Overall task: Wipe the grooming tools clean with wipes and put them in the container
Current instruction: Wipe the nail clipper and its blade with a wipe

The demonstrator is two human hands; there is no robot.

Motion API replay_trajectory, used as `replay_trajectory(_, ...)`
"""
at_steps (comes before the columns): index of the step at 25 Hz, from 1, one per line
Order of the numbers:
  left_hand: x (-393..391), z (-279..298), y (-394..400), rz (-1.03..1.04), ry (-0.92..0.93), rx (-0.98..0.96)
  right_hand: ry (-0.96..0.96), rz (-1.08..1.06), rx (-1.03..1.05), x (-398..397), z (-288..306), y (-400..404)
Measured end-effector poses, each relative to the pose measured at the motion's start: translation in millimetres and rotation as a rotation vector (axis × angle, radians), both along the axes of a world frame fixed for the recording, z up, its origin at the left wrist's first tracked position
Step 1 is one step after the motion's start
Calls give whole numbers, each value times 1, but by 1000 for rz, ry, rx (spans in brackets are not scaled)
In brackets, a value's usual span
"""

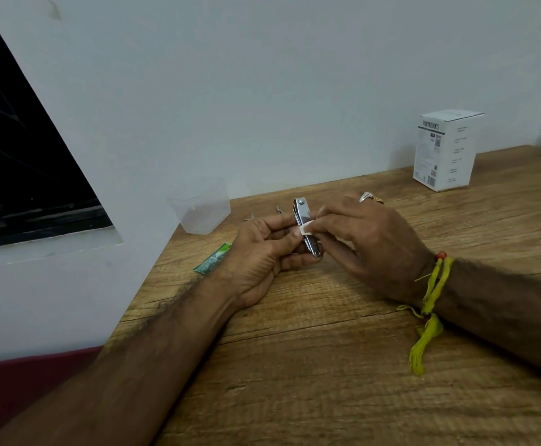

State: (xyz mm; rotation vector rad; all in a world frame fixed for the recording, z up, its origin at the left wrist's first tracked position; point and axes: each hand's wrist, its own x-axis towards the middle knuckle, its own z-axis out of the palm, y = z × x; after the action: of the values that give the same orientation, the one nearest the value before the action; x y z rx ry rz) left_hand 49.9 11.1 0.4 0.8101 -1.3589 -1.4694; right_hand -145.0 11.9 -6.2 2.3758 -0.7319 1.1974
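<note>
While both hands (314, 239) pinch clipper (304, 225) and wipe (307, 227) – cup (200, 209), sachet (213, 257), box (446, 149) nearby

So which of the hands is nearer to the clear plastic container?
Left. The left hand lies just right of the clear container, holding the nail clipper. The right hand is farther right, beyond the clipper.

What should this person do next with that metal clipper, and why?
Probably slide the white wipe further along the nail clipper. The right hand pinches the wipe against the clipper's middle while the left hand grips it, so the ends look unwiped. The clear container stands apart, so dropping it in likely comes later.
</note>
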Motion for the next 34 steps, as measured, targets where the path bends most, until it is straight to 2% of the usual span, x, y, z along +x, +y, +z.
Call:
replay_trajectory(12, -1, 1, 1, 1, 10, 19, 46, 110, 74, -11, 4, 0)
replay_trajectory(22, -1, 2, 0, 51, 55, 57, 127, 86, -77, -12, 3, -3)
replay_trajectory(34, -2, 4, 3, 135, 87, 66, 179, 101, -73, -19, 1, -5)
